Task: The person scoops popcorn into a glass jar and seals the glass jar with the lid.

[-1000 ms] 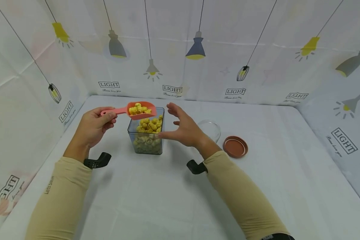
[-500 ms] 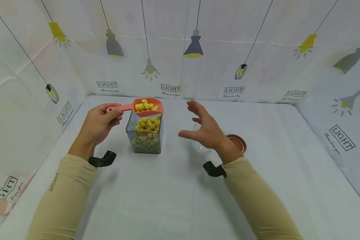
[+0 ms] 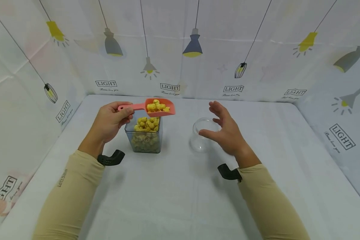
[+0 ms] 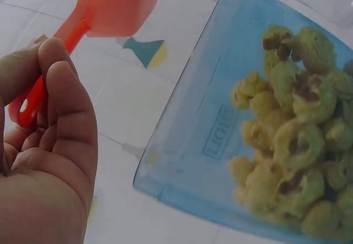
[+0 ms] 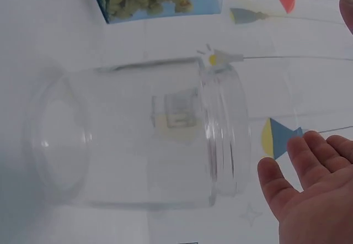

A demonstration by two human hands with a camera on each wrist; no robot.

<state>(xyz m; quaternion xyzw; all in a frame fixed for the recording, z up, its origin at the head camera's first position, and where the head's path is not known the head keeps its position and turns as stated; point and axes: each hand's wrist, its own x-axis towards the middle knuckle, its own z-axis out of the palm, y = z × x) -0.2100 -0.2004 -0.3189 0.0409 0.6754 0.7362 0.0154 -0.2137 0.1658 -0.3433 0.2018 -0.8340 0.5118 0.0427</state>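
Note:
My left hand pinches the handle of a coral-red scoop between thumb and fingers. Yellow popcorn fills the scoop, which is held level above and to the right of a bluish clear square container. That container stands on the table and holds more popcorn. To its right an upright clear glass jar stands uncovered, with nothing seen inside. Beside the jar's right rim, my right hand hovers with fingers spread and relaxed, holding nothing.
A white-covered table carries everything. Behind it hangs a white curtain printed with lamps. The brown lid seen earlier is hidden behind my right hand.
The left hand has carried the loaded scoop to the right, from above the container toward the jar. My right hand has also moved right, away from the container to the jar's far side.

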